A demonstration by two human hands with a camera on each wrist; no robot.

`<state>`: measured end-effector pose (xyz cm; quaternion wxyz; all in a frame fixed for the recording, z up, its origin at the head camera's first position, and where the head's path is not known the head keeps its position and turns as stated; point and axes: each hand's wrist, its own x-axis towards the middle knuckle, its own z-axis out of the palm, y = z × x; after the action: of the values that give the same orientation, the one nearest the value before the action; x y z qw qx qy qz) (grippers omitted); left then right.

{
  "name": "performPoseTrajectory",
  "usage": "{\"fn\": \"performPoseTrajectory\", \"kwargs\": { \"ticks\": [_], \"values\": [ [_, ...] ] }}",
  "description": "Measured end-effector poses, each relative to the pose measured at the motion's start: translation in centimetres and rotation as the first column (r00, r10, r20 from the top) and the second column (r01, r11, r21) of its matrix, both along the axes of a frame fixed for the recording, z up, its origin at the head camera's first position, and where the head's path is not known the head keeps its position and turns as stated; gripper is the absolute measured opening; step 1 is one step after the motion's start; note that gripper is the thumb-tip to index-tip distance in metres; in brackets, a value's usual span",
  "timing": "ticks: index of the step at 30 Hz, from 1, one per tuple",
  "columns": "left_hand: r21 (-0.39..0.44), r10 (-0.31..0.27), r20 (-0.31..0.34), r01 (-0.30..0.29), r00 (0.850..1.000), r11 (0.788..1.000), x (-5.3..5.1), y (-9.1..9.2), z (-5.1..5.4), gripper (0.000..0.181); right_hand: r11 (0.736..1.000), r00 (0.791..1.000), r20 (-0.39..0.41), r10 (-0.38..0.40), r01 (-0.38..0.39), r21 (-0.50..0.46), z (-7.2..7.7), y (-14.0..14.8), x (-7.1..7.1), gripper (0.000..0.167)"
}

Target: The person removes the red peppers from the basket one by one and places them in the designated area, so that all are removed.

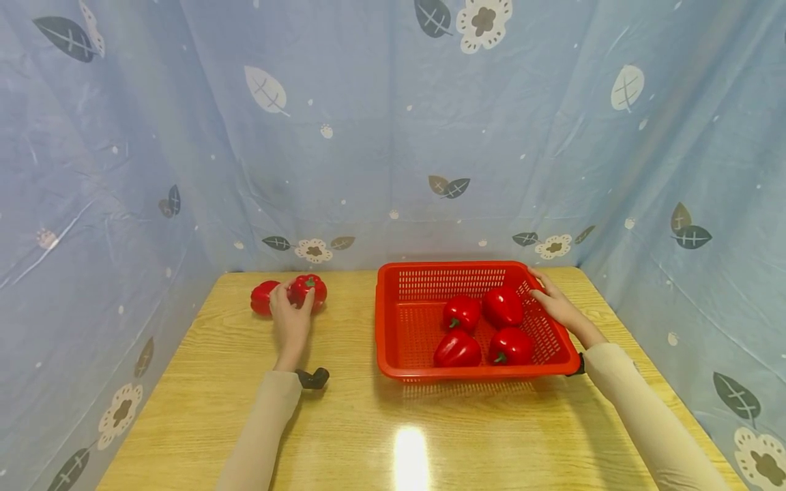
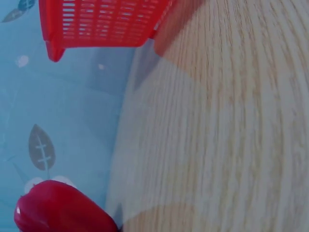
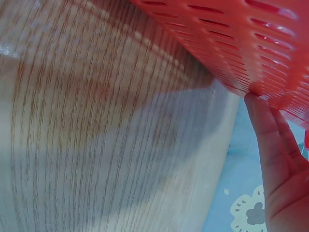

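Observation:
In the head view my left hand (image 1: 291, 320) pinches a red bell pepper (image 1: 312, 289) at the table's back left, thumb in front and fingers behind. A second red pepper (image 1: 263, 298) lies just left of it. The left wrist view shows one red pepper (image 2: 63, 209) at its lower left, but no hand. My right hand (image 1: 557, 304) grips the right rim of a red basket (image 1: 388, 327), thumb over the rim; the right wrist view has the fingers (image 3: 265, 130) against the basket's outer wall (image 3: 231, 43). Several red peppers (image 1: 503, 307) lie inside the basket's right part.
The wooden table (image 1: 344, 436) extends in front of the basket and between it and the left-hand peppers. Patterned blue curtains (image 1: 368, 136) hang behind the table and along both sides.

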<state>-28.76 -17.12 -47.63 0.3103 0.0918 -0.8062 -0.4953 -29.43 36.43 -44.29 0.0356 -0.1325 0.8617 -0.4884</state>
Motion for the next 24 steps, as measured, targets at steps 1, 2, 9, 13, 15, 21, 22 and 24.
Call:
{"fn": "performPoseTrajectory", "kwargs": {
  "ticks": [1,2,9,13,15,21,22,24],
  "values": [
    [0.001,-0.005,-0.007,0.005,1.0,1.0,0.0,0.0,0.1,0.051,1.0,1.0,0.0,-0.001,0.001,0.009,0.0,0.0,0.0,0.059],
    [0.001,-0.01,-0.014,0.01,1.0,1.0,0.0,0.1,0.2,0.051,1.0,1.0,0.003,-0.002,0.002,0.015,0.0,0.1,0.0,0.059],
    [0.003,-0.054,-0.025,0.054,0.998,0.999,-0.1,0.4,0.7,0.049,1.0,1.0,0.018,0.0,0.0,0.023,0.0,0.2,-0.1,0.059],
    [-0.009,-0.093,-0.037,0.093,0.995,0.996,-0.2,0.9,0.9,0.048,1.0,1.0,0.02,-0.002,0.002,0.021,0.0,0.2,-0.1,0.06],
    [-0.021,-0.114,-0.062,0.113,0.992,0.993,-0.2,1.1,1.1,0.046,1.0,1.0,0.023,-0.007,0.006,0.019,0.0,0.2,0.0,0.06],
    [-0.074,-0.168,-0.169,0.158,0.971,0.985,-0.3,2.2,1.6,0.042,1.0,1.0,0.023,-0.01,0.01,0.001,-0.1,0.2,-0.2,0.06],
    [-0.083,-0.177,-0.183,0.164,0.967,0.983,-0.3,2.4,1.7,0.042,1.0,1.0,0.022,-0.01,0.01,-0.001,-0.1,0.3,-0.2,0.06],
    [-0.095,-0.2,-0.203,0.184,0.959,0.978,-0.4,2.8,1.7,0.042,1.0,1.0,0.022,-0.009,0.009,-0.009,-0.2,0.3,-0.2,0.059]
  ]
}}
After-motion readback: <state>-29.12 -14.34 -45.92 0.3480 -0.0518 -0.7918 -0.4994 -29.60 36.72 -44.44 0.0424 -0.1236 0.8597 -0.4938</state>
